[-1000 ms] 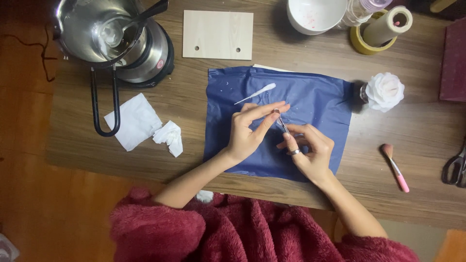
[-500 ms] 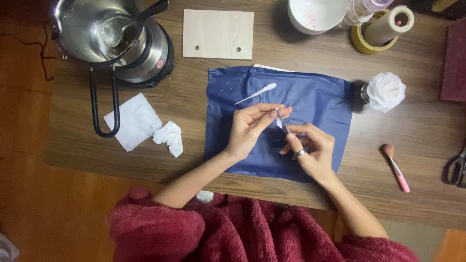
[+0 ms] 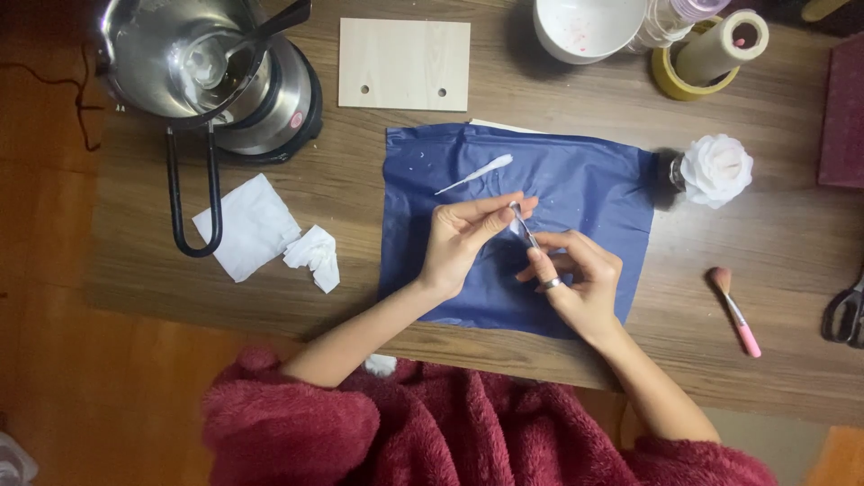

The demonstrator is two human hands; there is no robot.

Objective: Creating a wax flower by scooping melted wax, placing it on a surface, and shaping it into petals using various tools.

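Over a blue plastic sheet on the wooden table, my right hand, with a ring on one finger, grips thin metal tweezers that point up and to the left. My left hand pinches at the tweezers' tip with thumb and forefinger; whatever small piece sits there is too small to make out. A white petal-shaped piece lies on the sheet just above my left hand.
A steel pot on a black base stands at the far left, white tissues below it. A pale wooden board, a white bowl, tape rolls, a white flower, a pink brush and scissors lie around.
My left hand's fingers have slid up along the tweezers toward their tip. My right hand has shifted slightly, still holding the tweezers.
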